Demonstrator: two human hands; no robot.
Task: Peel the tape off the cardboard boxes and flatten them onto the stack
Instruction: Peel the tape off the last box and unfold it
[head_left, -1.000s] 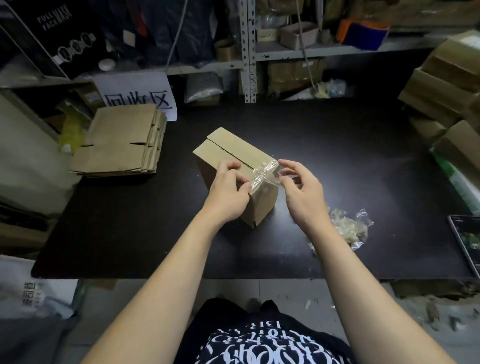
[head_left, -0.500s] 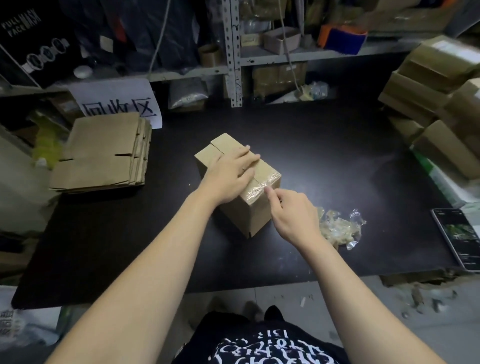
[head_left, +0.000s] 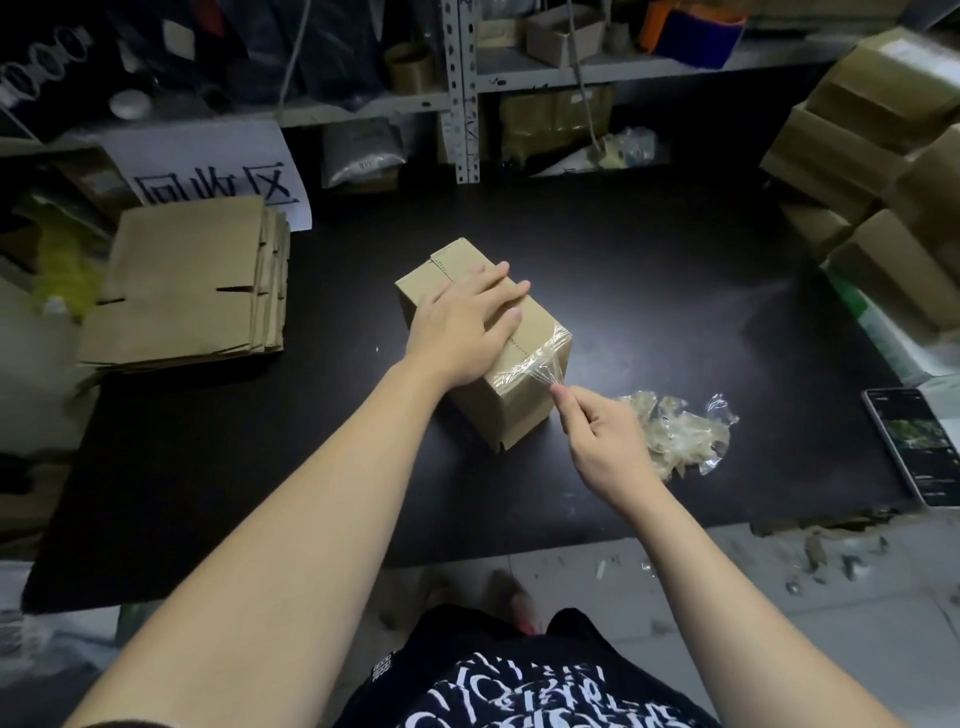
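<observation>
Nearby, tape scraps (head_left: 675, 439) between box (head_left: 519, 413) and phone (head_left: 917, 447).

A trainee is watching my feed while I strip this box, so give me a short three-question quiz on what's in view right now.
1. True or false: the left hand lies flat on top of the box.
2. Fill in: the stack of flattened boxes sits on the table to the person's ___ of the box.
3. What does the right hand pinch? A. tape partly peeled from the box's near top edge; B. the stack; C. nothing.
Key: 1 true; 2 left; 3 A.
</observation>
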